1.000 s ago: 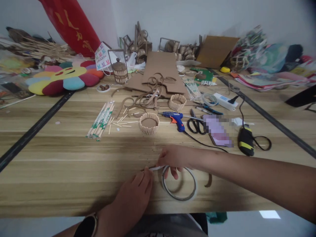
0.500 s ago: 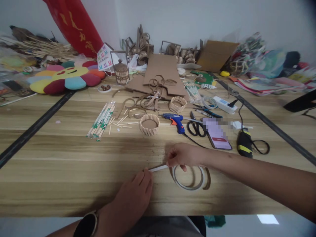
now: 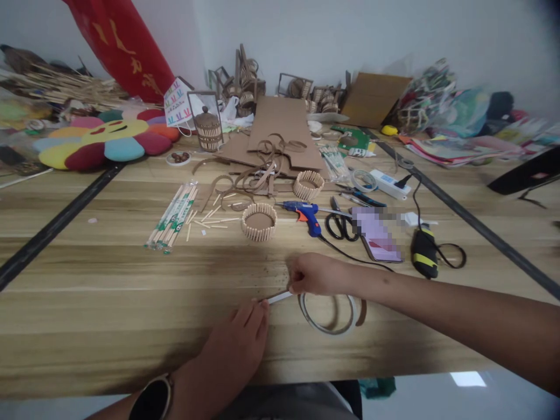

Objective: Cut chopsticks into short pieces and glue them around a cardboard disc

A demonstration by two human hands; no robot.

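A narrow strip with a white face stretches between my two hands near the front of the table. My left hand lies low, its fingers together and their tips pressing the strip's left end to the tabletop. My right hand is closed in a pinch on the strip farther right; its fingertips are partly hidden. Just below that hand rests a pale ring of tape. The curled end of a brown cardboard strip shows at the ring's right side.
Beyond my hands are a round stick-walled basket, a second basket, a blue glue gun, black scissors and a phone. Packaged sticks lie left. Curled cardboard strips and cardboard sheets fill the back.
The whole view has shifted slightly, with most things now a little farther left. Both hands keep nearly the same places on the strip.
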